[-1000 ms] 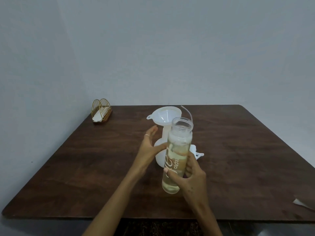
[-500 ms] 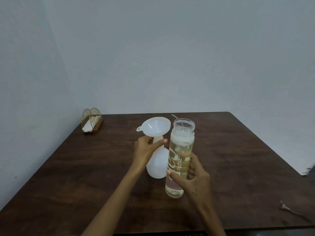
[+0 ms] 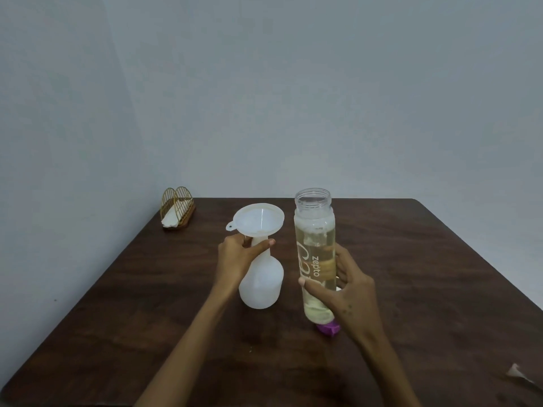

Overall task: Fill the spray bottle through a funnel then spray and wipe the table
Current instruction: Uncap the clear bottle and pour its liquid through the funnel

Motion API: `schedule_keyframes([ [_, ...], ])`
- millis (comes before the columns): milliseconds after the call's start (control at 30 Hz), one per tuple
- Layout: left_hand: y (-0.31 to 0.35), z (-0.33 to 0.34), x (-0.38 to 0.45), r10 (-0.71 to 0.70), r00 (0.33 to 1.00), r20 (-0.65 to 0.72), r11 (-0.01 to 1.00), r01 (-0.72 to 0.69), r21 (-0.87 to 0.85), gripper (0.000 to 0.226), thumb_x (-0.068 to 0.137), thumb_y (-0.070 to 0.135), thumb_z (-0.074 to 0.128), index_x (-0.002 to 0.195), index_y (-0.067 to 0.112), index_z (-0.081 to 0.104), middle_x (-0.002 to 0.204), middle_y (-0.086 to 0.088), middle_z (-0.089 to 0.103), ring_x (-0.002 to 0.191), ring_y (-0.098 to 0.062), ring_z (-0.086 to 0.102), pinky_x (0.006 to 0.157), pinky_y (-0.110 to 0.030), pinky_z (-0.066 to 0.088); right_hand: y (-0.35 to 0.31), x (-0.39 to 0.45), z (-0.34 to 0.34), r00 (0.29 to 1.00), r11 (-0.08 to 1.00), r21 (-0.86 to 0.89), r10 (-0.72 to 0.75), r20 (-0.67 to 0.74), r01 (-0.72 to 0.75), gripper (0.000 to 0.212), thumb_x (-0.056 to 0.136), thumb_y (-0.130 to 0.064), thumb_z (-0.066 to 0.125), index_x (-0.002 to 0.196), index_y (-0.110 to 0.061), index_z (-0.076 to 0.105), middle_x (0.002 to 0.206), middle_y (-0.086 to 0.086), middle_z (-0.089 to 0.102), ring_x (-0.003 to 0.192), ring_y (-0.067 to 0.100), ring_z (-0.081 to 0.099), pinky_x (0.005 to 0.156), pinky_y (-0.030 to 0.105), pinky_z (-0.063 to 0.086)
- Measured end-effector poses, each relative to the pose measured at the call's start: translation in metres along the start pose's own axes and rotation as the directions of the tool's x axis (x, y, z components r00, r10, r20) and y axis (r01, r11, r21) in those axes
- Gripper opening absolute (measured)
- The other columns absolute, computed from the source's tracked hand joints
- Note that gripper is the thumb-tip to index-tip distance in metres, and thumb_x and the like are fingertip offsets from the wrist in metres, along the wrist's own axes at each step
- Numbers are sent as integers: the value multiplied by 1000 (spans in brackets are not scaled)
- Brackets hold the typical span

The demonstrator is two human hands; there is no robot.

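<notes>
**Both hands hold bottles, funnel seated in the spray bottle**

The left hand (image 3: 236,255) grips the neck of the white spray bottle (image 3: 260,282), thumb and fingers curled round it just under the funnel (image 3: 260,221); the bottle stands upright on the dark wooden table (image 3: 426,274), about midway between its left and right edges and toward the middle of the top; the white funnel sits in the bottle's mouth, its bowl open upward and its small tab pointing left. The right hand (image 3: 351,284) is wrapped round the lower half of a tall clear bottle (image 3: 316,254) just right of the spray bottle; this one is uncapped, upright, filled most of the way with pale yellowish liquid; a purple object (image 3: 329,329) shows beneath its base, though what it is cannot be told. A gold wire napkin holder (image 3: 177,211) stands at the table's far left corner; a scrap of white (image 3: 518,374) lies near the near right corner.
</notes>
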State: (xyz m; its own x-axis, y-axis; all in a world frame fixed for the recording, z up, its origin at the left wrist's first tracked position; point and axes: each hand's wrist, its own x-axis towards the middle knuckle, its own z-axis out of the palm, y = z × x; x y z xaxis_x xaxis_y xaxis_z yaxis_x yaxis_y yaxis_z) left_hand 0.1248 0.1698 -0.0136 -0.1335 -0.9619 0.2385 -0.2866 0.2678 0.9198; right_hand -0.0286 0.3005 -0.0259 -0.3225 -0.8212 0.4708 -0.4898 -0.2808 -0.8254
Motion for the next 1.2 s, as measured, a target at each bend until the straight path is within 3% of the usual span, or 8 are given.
schedule_keyframes([
  [200,-8,-16,7,-70,994,-83,998,69,-7,33,74,27,75,59,5,56,58,-5,57,61,-14,54,56,-22,38,-3,27,-2,997,998,-58,-30,73,35,63,66,-25,83,116,-44,49,95,-23,67,90,-8,64,77,6,48],
  [333,-12,-25,9,-45,993,-108,999,47,10,23,75,24,75,70,9,59,63,5,56,67,-11,53,56,-18,38,-4,41,3,993,993,-102,-47,108,58,61,65,-26,82,108,-52,47,91,-24,67,88,-7,64,74,5,48],
  [500,-13,-27,10,-29,994,-107,997,21,-73,38,75,23,75,108,7,65,97,7,60,97,-10,55,78,-25,43,-1,47,13,990,991,-119,-43,132,59,62,66,-26,82,106,-54,44,85,-29,63,86,-15,61,70,2,46],
  [633,-12,-26,9,-58,992,-109,991,43,-129,13,77,23,73,83,15,66,81,12,63,80,-4,58,66,-15,44,0,48,17,984,985,-158,-37,174,65,60,68,-29,80,109,-53,43,89,-29,62,87,-11,62,71,7,47],
  [733,-15,-26,10,-60,993,-105,990,46,-133,18,77,24,74,68,26,58,71,15,61,71,-2,58,68,-17,46,0,50,18,980,979,-192,-30,199,69,61,69,-31,79,120,-42,47,98,-22,63,89,-1,64,77,14,49],
  [867,-15,-26,10,-57,993,-105,990,42,-136,11,76,24,74,77,16,65,72,15,63,72,0,59,65,-14,45,-4,56,15,980,963,-259,-22,200,74,64,68,-33,79,125,-37,50,99,-16,66,91,4,62,79,22,50],
  [1033,-18,-24,10,-65,987,-147,988,42,-151,11,74,23,76,71,22,65,68,15,63,66,4,61,69,-18,47,-13,65,11,976,926,-361,-31,214,108,61,68,-35,78,123,-39,50,84,-32,55,80,-10,55,69,10,40],
  [1200,-23,-21,9,-72,981,-178,984,41,-173,18,75,21,75,88,10,72,72,16,65,72,3,62,70,-16,48,-18,70,9,973,900,-418,-28,231,125,60,69,-36,77,124,-37,51,87,-33,52,84,2,56,75,23,45],
])
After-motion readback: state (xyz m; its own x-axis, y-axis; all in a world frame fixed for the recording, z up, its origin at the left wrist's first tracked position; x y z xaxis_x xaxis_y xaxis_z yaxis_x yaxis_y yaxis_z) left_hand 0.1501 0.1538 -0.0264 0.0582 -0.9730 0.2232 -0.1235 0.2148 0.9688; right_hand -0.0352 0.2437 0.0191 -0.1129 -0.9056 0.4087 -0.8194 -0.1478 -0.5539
